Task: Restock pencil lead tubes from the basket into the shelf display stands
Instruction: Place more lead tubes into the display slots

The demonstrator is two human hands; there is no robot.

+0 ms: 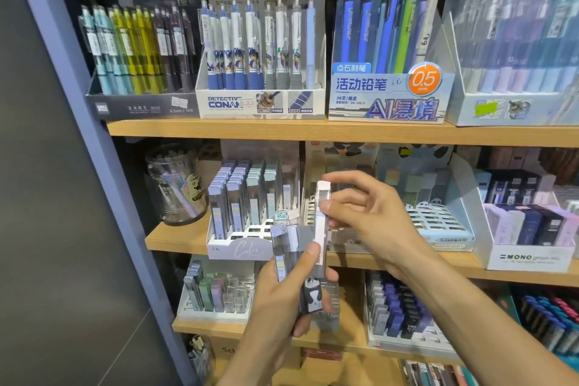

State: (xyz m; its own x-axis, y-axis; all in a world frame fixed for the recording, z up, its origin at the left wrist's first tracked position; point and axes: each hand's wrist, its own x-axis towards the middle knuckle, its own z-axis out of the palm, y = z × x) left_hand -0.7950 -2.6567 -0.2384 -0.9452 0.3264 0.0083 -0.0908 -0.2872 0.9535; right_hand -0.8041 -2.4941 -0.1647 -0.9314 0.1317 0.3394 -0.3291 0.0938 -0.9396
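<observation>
Now the pink lead tube (322, 222) is the one to watch — it stands upright between both hands, just in front of the middle shelf (175, 236). The right hand (360, 213) pinches its upper part between thumb and fingers, while its lower end sits against the bundle of tubes (291, 260) that the left hand (282, 294) grips, thumb pressed across the front. The risk, as I read it: that left-hand bundle is a loose fan, and pulling the pink one free could drag a neighbour out and drop it to the floor. The nearest stand (242, 238) has open slots right behind the bundle, and a second white slotted stand (438, 221) waits behind the right hand — a wrong pick between them would misplace stock. No basket shows from this angle.
</observation>
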